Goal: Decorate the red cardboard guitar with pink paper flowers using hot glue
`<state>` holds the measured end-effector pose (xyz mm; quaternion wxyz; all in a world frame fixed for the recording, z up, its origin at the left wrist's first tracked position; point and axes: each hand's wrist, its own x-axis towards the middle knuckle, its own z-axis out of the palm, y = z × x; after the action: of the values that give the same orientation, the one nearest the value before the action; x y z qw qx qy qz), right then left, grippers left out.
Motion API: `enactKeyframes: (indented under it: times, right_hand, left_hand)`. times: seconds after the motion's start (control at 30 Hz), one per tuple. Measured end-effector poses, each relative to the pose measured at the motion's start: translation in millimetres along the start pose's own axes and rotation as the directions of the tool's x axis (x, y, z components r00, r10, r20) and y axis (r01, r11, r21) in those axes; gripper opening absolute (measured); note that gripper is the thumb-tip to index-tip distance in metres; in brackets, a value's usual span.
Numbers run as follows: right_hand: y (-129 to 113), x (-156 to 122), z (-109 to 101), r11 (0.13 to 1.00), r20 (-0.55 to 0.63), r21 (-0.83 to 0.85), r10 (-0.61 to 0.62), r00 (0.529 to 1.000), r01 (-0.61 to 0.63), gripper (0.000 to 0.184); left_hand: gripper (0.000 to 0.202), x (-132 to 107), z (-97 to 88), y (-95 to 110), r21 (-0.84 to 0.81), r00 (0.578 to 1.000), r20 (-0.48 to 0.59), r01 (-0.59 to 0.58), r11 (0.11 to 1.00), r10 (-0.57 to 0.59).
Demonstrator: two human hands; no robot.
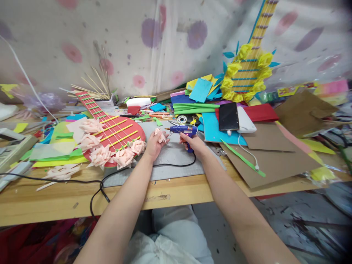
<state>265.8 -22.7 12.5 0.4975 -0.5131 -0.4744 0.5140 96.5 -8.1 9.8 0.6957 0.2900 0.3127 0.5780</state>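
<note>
Pink paper flower (160,135) is pinched in left hand (154,147), just left of blue glue gun (183,130) gripped in right hand (191,142), nozzle (167,128) pointing sideways toward flower.

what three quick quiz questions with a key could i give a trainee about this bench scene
1. Which tool does the right hand hold?
2. True or false: the left hand holds a yellow flower.
3. Multiple choice: what colour are the flowers on the red guitar-shaped piece? A) blue B) pale pink C) purple

Key: 1. A blue glue gun. 2. False; it holds a pale pink piece. 3. B.
</note>
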Motion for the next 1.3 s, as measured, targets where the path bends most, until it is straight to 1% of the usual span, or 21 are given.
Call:
enactKeyframes:
  times: [0.13,0.27,0.4,0.53,0.67,1.0,1.1,1.3]
  right_hand:
    - [-2.2,-2.6,1.1,0.997,0.006,-0.079,-0.001,1.0,0.002,0.039]
    - [-5.0,-4.9,1.2,0.996,0.008,-0.09,0.008,1.0,-0.007,0.04]
    - [-6.1,-6.6,0.3,0.99,0.037,-0.141,0.006,0.999,-0.001,0.038]
    - [-4.9,-6.8,-0.8,0.984,0.058,-0.179,0.001,0.998,0.01,0.037]
    - [-3.1,-5.6,-1.4,0.981,0.063,-0.193,0.011,0.998,0.002,0.038]
    - [-0.6,-4.9,-0.9,0.981,0.059,-0.195,0.015,0.998,-0.003,0.038]
    - [-1.2,-4.6,-0.6,0.98,0.044,-0.197,0.009,0.999,0.0,0.038]
    - [-6.0,-6.9,-1.2,0.977,0.036,-0.21,0.035,0.999,-0.026,0.039]
  left_hand:
    - [0.026,-2.1,-0.4,4.7,-0.044,0.999,0.03,0.022,0.999,-0.02]
    - [0.026,-3.4,-0.2,8.9,-0.073,1.0,0.012,0.03,0.997,-0.029]
    - [0.021,-2.3,-0.7,8.7,-0.073,1.0,0.02,0.023,0.997,-0.022]
    - [0.022,-1.3,-2.3,6.6,-0.068,1.0,0.021,0.007,0.998,-0.006]
    - [0.025,-0.9,-3.1,5.4,-0.055,1.0,0.013,-0.004,0.999,0.005]
    - [0.026,-3.5,2.3,7.7,-0.044,0.999,-0.042,0.026,0.999,-0.028]
    - [0.025,-4.8,3.0,8.1,-0.037,0.999,-0.032,0.029,0.999,-0.03]
    - [0.026,-3.4,1.5,7.7,-0.08,1.0,-0.016,0.024,0.997,-0.025]
